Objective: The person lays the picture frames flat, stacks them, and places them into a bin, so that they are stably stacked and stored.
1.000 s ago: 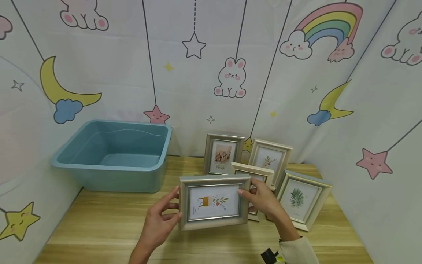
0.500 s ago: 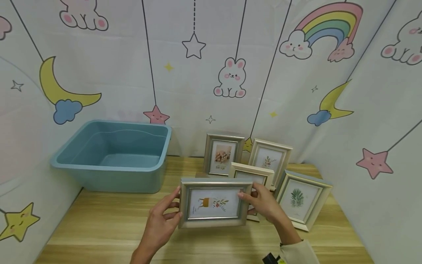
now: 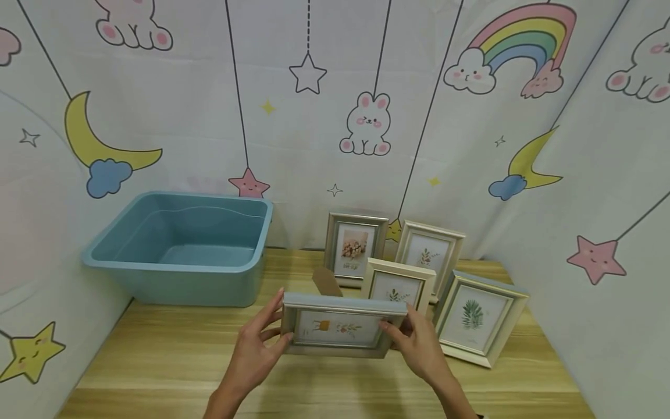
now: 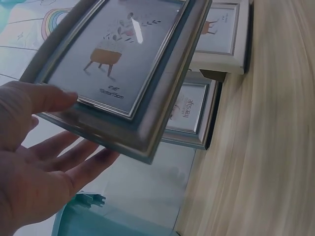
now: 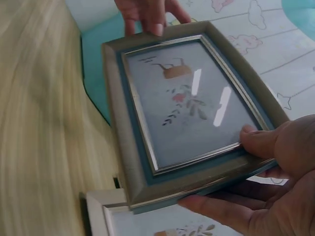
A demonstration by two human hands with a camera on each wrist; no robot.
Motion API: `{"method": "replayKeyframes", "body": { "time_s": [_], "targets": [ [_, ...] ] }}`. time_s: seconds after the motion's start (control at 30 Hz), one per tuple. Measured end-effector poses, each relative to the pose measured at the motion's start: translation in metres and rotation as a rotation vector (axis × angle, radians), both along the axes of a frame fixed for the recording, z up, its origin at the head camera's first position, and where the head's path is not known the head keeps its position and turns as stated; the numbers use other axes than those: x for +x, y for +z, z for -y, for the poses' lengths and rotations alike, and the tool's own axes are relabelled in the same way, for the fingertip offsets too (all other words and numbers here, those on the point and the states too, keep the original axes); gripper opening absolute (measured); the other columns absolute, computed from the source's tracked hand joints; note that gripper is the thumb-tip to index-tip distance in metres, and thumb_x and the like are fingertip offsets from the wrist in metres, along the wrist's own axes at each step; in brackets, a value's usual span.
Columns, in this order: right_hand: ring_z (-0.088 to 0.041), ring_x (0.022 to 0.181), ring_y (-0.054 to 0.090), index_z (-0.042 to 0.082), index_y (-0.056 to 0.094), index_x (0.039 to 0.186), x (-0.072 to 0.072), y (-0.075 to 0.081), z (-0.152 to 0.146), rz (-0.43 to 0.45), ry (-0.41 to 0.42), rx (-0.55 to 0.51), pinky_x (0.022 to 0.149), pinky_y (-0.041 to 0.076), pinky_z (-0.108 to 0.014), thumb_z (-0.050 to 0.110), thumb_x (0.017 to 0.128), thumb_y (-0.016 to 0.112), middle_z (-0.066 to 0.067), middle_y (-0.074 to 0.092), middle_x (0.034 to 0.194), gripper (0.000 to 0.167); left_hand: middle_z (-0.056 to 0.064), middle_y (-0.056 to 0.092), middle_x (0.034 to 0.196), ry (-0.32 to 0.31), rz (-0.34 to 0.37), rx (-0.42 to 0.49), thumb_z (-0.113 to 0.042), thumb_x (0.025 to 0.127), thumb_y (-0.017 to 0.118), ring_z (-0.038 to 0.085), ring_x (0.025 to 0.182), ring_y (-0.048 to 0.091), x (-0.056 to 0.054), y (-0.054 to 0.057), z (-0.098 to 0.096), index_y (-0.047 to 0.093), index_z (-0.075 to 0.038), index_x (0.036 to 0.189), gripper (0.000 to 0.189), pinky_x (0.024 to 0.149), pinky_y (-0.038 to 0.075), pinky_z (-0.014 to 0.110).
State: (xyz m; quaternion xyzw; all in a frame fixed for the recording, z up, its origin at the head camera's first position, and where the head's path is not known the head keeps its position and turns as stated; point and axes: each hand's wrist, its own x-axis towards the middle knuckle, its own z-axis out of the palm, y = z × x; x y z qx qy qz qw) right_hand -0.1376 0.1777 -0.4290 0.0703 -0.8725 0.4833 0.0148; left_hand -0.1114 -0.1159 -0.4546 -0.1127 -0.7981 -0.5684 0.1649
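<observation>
Head view from my distant post shows a silver-toned picture frame [image 3: 340,327] raised between two hands, turned sideways above a wood-grain tabletop [image 3: 173,361]. The left hand [image 3: 255,347] pinches one short side, thumb on the front and fingers reaching behind; the right hand [image 3: 421,343] grips the opposite side, its thumb lapping onto the glazed print [image 5: 182,103], as I see from the right wrist. Just beyond the right fingertips stands a cream frame [image 3: 400,283]; farther past them are a flower-photo frame [image 3: 355,247] and a second pale frame [image 3: 429,254], while a palm-leaf frame [image 3: 473,314] leans to their right. Between both sets of fingers, a brown flap [image 3: 325,282] shows past the held frame's top edge. A blue tub [image 3: 175,285] sits beyond the left fingers.
</observation>
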Motion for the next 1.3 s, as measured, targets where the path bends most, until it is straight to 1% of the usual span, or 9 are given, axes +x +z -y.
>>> {"method": "replayKeyframes", "body": {
  "time_s": [0.1,0.23,0.3,0.37,0.6,0.87,1.0,1.13,1.3],
  "targets": [
    [-0.017,0.080,0.073,0.011,0.065,0.111,0.009,-0.006,0.005,-0.055,-0.043,-0.063,0.064,0.060,-0.025,0.017,0.089,0.074,-0.006,0.074,0.088,0.024,0.022,0.049,0.149,-0.057,0.016,-0.002,0.009,0.078,0.077,0.035,0.129,0.056,-0.005,-0.001,0.001,0.038,-0.013,0.155,0.089,0.086,0.059,0.034],
    [-0.029,0.089,0.075,0.009,0.067,0.113,0.017,-0.014,0.011,-0.183,-0.055,-0.115,0.069,0.062,-0.030,0.013,0.088,0.075,-0.012,0.076,0.100,0.026,0.021,0.036,0.158,-0.167,0.029,0.042,-0.001,0.079,0.081,0.003,0.141,0.037,-0.012,-0.003,0.003,0.028,-0.016,0.159,0.097,0.098,0.047,0.018],
    [-0.030,0.090,0.075,0.009,0.067,0.113,0.020,-0.018,0.013,-0.231,-0.047,-0.141,0.071,0.062,-0.032,0.013,0.088,0.075,-0.012,0.076,0.102,0.026,0.023,0.030,0.160,-0.223,0.031,0.074,-0.003,0.078,0.082,-0.010,0.140,0.030,-0.016,-0.003,0.005,0.022,-0.018,0.160,0.103,0.102,0.040,0.011],
    [-0.024,0.091,0.075,0.009,0.067,0.112,0.022,-0.022,0.015,-0.261,-0.034,-0.169,0.071,0.062,-0.031,0.011,0.089,0.074,-0.012,0.076,0.103,0.025,0.025,0.025,0.162,-0.270,0.014,0.091,-0.003,0.077,0.084,-0.013,0.141,0.027,-0.020,-0.002,0.006,0.016,-0.019,0.161,0.110,0.105,0.035,0.009],
    [-0.004,0.093,0.070,0.005,0.065,0.101,0.023,-0.037,0.017,-0.390,0.021,-0.246,0.072,0.060,-0.025,-0.005,0.085,0.072,-0.014,0.074,0.100,0.020,0.025,0.012,0.165,-0.434,-0.036,0.127,0.002,0.072,0.087,-0.006,0.148,0.021,-0.029,0.003,0.011,0.004,-0.018,0.162,0.125,0.114,0.028,0.012],
    [-0.002,0.096,0.069,0.003,0.065,0.100,0.016,-0.051,0.013,-0.554,0.095,-0.274,0.075,0.059,-0.021,-0.015,0.080,0.071,-0.017,0.073,0.097,0.028,0.010,0.004,0.170,-0.554,-0.088,0.049,-0.001,0.071,0.088,0.007,0.155,0.013,-0.032,0.005,0.016,-0.002,-0.011,0.161,0.128,0.118,0.027,0.018],
    [-0.004,0.103,0.068,-0.004,0.064,0.103,0.011,-0.060,0.010,-0.615,0.175,-0.335,0.079,0.057,-0.018,-0.021,0.077,0.069,-0.025,0.070,0.101,0.032,0.013,-0.003,0.170,-0.617,-0.107,0.015,-0.005,0.069,0.091,0.014,0.156,0.008,-0.031,0.006,0.017,-0.006,-0.005,0.160,0.132,0.119,0.028,0.022],
    [-0.006,0.111,0.067,-0.008,0.063,0.106,0.010,-0.064,0.007,-0.635,0.221,-0.368,0.086,0.056,-0.018,-0.022,0.076,0.068,-0.022,0.070,0.106,0.033,0.015,-0.007,0.169,-0.676,-0.140,-0.021,-0.014,0.070,0.092,0.016,0.157,0.004,-0.032,0.007,0.020,-0.008,-0.004,0.159,0.134,0.119,0.031,0.028],
    [-0.006,0.114,0.066,-0.009,0.064,0.106,0.009,-0.067,0.006,-0.663,0.235,-0.388,0.090,0.054,-0.018,-0.020,0.076,0.069,-0.017,0.072,0.110,0.033,0.015,-0.007,0.169,-0.727,-0.123,-0.003,-0.019,0.071,0.091,0.017,0.157,0.005,-0.032,0.008,0.022,-0.008,-0.008,0.160,0.134,0.119,0.033,0.032]
  ]
}}
